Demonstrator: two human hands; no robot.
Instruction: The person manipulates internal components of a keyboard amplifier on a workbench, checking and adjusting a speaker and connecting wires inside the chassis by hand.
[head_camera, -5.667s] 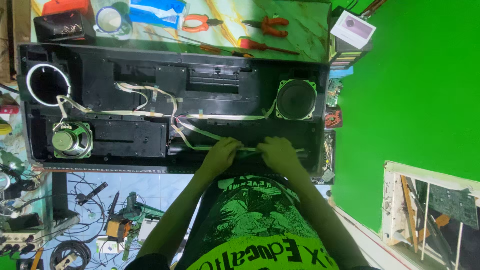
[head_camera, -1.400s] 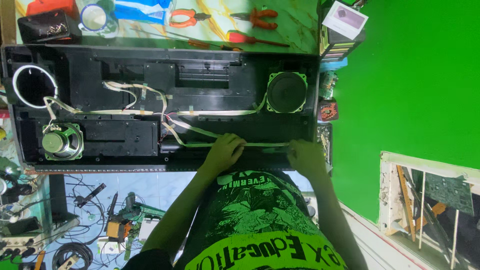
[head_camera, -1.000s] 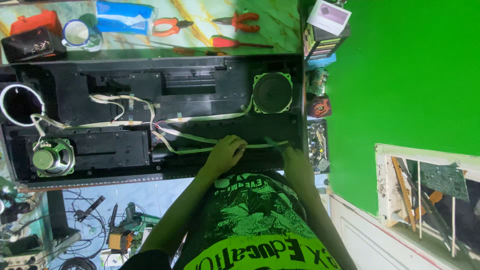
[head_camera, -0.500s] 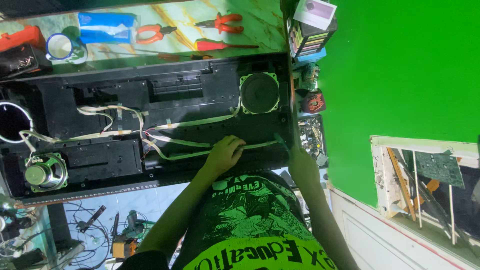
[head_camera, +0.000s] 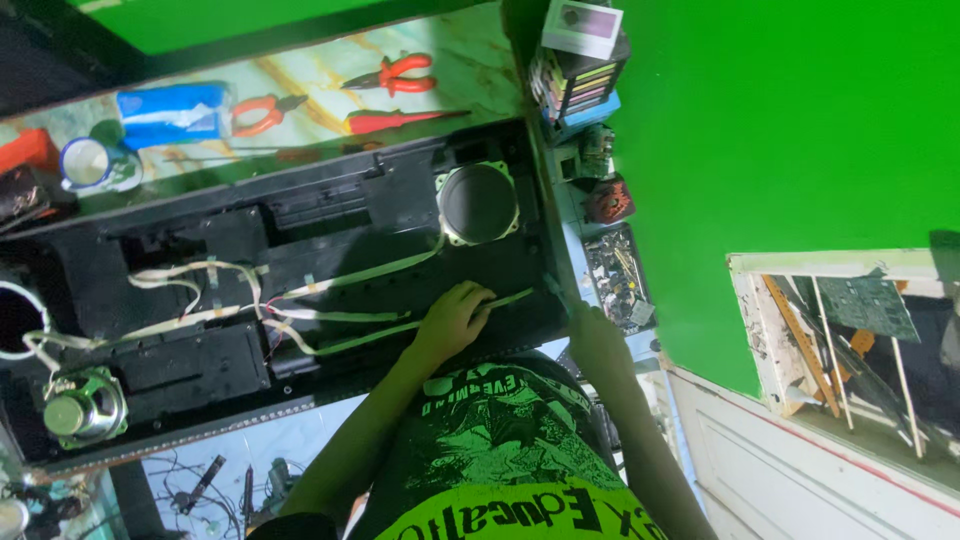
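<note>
A person's left hand (head_camera: 455, 318) is pressing down, fingers curled, on a pale green strip (head_camera: 420, 325) lying inside the open black speaker cabinet (head_camera: 250, 290) — near the round speaker (head_camera: 478, 203). The right hand (head_camera: 597, 340) is resting at the cabinet's corner — its grip cannot be told.

Even bright light, soft blur, tilted view

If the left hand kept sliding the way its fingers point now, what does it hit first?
Probably the case's end wall. The left hand lies on the pale green strip, fingers pointing along it toward the right hand. Depth is unclear.
</note>
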